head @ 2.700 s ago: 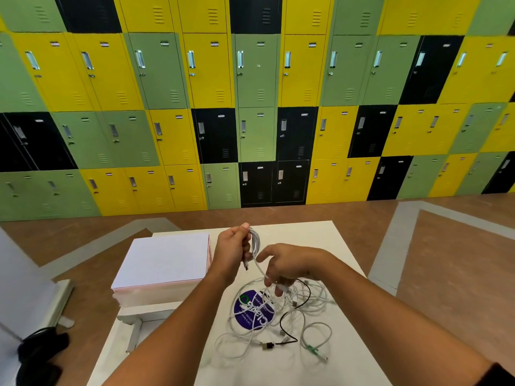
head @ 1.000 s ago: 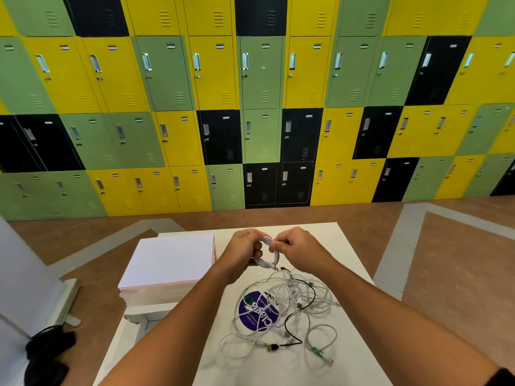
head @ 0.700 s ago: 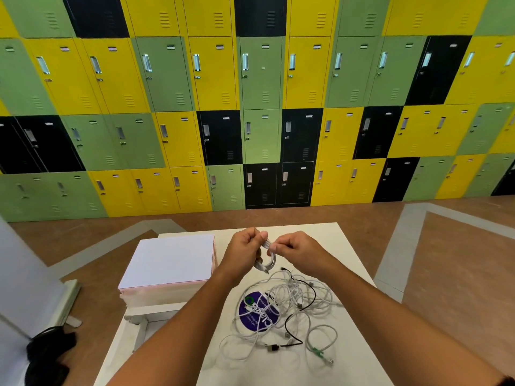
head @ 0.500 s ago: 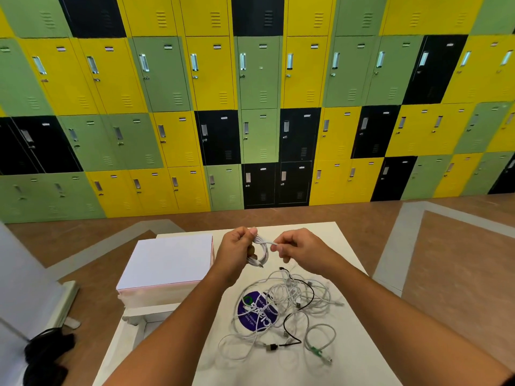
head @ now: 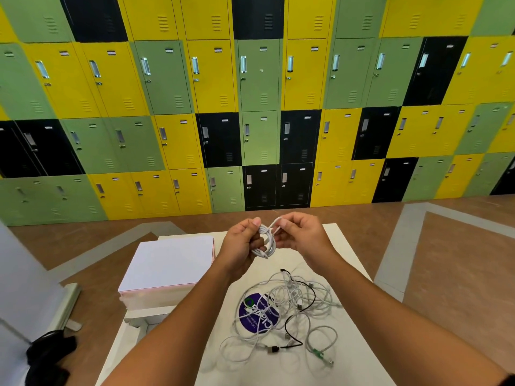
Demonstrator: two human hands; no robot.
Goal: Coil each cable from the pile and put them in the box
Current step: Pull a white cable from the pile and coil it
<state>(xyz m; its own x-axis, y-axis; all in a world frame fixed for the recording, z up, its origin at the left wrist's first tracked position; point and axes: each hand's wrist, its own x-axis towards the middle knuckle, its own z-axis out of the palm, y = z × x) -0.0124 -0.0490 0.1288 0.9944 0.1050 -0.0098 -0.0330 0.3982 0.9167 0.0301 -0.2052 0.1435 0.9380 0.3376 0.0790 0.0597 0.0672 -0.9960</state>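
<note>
A small coil of white cable [head: 267, 240] hangs in the air above the far half of the white table [head: 345, 257]. My left hand [head: 240, 243] grips the coil's left side. My right hand [head: 302, 236] pinches a strand at the coil's top right. Nearer to me on the table lies a tangled pile of cables [head: 289, 310], mostly white with one black one. The white box [head: 170, 263] with its lid closed stands at the table's left side.
A round purple sticker [head: 257, 316] shows under the pile. A white flap or tray [head: 139, 324] lies in front of the box. A black bag [head: 48, 355] sits on the brown floor at the lower left. Coloured lockers [head: 259, 107] line the wall ahead.
Both hands have risen away from the pile and come together. The loose white cable that trailed down into the pile is now wound into a small coil held clear of the table.
</note>
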